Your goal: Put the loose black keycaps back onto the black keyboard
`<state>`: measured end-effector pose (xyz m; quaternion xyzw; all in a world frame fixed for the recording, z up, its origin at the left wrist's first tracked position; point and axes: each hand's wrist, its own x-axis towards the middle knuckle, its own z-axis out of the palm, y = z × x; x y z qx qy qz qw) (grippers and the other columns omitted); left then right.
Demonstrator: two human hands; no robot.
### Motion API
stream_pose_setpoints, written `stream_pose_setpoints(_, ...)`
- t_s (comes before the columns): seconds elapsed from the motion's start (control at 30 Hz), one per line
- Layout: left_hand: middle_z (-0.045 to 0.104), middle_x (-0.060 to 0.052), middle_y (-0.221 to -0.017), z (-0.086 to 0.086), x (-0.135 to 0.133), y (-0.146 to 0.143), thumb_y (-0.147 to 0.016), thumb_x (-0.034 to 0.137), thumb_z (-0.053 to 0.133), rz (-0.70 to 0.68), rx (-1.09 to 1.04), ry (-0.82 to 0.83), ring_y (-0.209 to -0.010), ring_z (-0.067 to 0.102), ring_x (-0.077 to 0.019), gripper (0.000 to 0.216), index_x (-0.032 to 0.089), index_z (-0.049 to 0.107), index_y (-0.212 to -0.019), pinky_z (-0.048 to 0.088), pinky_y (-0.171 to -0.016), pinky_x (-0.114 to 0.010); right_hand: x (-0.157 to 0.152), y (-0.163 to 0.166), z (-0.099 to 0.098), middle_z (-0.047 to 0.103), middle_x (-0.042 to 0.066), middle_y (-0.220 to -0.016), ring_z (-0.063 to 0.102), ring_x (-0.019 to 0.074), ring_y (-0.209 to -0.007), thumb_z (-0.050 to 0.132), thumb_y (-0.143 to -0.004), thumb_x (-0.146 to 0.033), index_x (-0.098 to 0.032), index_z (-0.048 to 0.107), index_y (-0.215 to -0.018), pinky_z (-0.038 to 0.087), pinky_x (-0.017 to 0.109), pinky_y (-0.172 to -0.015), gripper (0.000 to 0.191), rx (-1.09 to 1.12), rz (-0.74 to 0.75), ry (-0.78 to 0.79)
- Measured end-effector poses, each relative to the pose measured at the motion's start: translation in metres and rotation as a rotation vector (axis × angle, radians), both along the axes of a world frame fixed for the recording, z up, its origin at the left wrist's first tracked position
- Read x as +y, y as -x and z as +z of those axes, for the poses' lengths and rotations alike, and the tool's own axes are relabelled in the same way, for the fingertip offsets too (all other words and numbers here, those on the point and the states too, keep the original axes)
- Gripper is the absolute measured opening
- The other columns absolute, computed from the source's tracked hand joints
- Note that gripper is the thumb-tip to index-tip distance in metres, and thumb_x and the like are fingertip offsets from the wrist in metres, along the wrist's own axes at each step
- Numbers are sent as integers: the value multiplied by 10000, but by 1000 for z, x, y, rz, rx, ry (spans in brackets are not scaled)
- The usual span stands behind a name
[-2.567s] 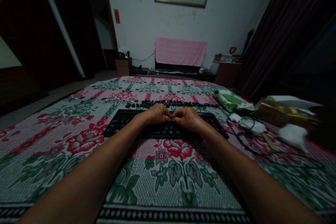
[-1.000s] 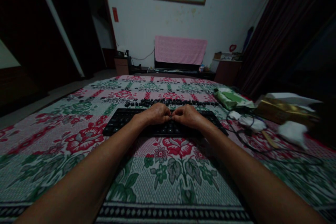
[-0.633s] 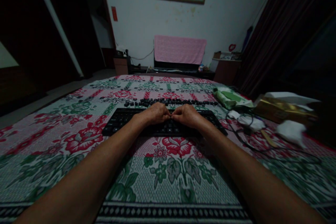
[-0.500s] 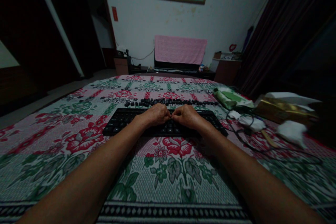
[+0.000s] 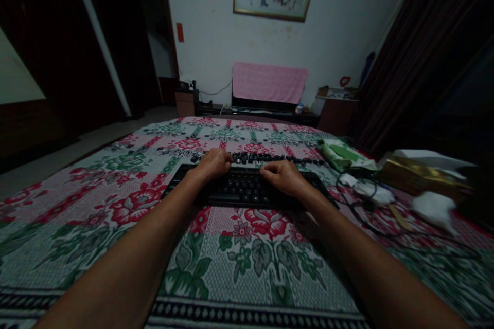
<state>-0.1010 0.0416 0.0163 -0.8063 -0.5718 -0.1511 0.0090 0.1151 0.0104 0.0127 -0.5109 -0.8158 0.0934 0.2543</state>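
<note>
A black keyboard [image 5: 235, 198] lies crosswise on the patterned cloth in front of me. Just behind it stretches a row of loose black keycaps [image 5: 254, 157]. My left hand [image 5: 214, 163] is above the keyboard's back edge, left of its middle, beside the keycaps. Its fingers are curled closed, and whatever they may hold is hidden. Over the right half of the keyboard is my right hand [image 5: 282, 176], thumb and fingertips pressed together in a pinch. Anything between those fingertips is too small to make out. Both forearms reach in from the near edge.
On the right lie a green and white packet [image 5: 343, 155], a gold box [image 5: 420, 174], crumpled white tissue [image 5: 435, 208], a flat wooden stick [image 5: 400, 217] and a black cable [image 5: 366, 221]. A flowered cloth [image 5: 266, 277] covers the table.
My hands were together over the keyboard's middle and have parted. The left moved left and away from me toward the keycaps; the right stays over the keyboard. The view tilted up slightly.
</note>
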Motion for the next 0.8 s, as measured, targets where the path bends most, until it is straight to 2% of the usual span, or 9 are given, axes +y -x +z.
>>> stream_pose_setpoints(0.2,649,-54,-897,-5,2,6,-679,274,456,50,42,33,-862,571,-199,288,239,660,-880,417,-760,-270,8,-2,1,661,8,-879,591,133,-807,480,-714,-261,-197,644,-873,424,210,-716,238,56,-72,-34)
stream_pose_setpoints(0.4,647,-53,-889,-3,1,7,-675,258,458,28,33,97,-857,569,-185,280,232,661,-866,409,-767,-260,19,-1,-10,663,2,-875,591,138,-822,477,-702,-212,-209,652,-862,419,229,-763,238,-62,-60,8)
stream_pose_setpoints(0.6,648,-57,-875,2,-4,4,-666,228,449,47,49,125,-865,566,-186,275,226,666,-836,413,-765,-267,34,6,-5,666,-4,-866,594,135,-819,490,-699,-229,-211,658,-857,429,213,-742,231,-89,-99,15)
stream_pose_setpoints(0.8,643,-52,-925,0,0,2,-669,239,443,77,78,129,-883,566,-197,299,245,655,-880,420,-788,-292,62,23,-6,666,-15,-867,590,137,-841,509,-667,-180,-224,661,-860,418,216,-785,250,-147,-171,-27)
